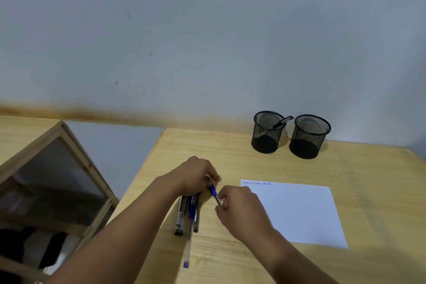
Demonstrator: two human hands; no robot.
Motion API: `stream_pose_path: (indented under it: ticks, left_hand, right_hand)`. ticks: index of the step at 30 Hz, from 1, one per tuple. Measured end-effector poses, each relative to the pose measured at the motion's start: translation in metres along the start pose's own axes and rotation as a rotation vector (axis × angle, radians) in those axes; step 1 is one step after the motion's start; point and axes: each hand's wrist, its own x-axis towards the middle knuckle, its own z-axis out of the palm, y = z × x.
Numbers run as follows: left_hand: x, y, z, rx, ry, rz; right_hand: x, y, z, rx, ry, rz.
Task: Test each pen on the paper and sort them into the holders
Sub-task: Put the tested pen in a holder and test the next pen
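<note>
Pens (pixel 187 213) of clear plastic lie bunched on the pale wood desk (pixel 230 150) under the left hand (pixel 197 177), whose fingers curl round a blue-grip pen (pixel 214 193); the right hand (pixel 239 205) pinches its metal tip, likely heading for the smooth white paper (pixel 299 212), then the black mesh holders (pixel 291 136)

Both bare forearms reached forward and inward, the hands close together but apart. The left hand (pixel 196 176) lay knuckles up, its fingers curled downward and pinching — the fingertips mostly hidden beneath it. The right hand (pixel 239 205) was turned inward, its fingers (pixel 222 198) curled in a pinch toward the left.
</note>
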Motion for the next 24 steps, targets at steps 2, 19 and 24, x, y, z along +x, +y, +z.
stream_pose_path:
  ticks: [2,19,24]
  left_hand:
    - [-0.002,-0.003,0.002,0.008,0.017,0.026]
    - [-0.04,0.066,0.019,-0.202,0.207,0.337]
    - [-0.039,0.085,0.041,-0.236,0.263,0.364]
  right_hand:
    - [0.0,0.002,-0.006,0.057,0.019,0.031]
    - [-0.054,0.071,-0.108,0.025,0.009,-0.056]
    - [-0.06,0.081,-0.109,-0.074,0.03,-0.211]
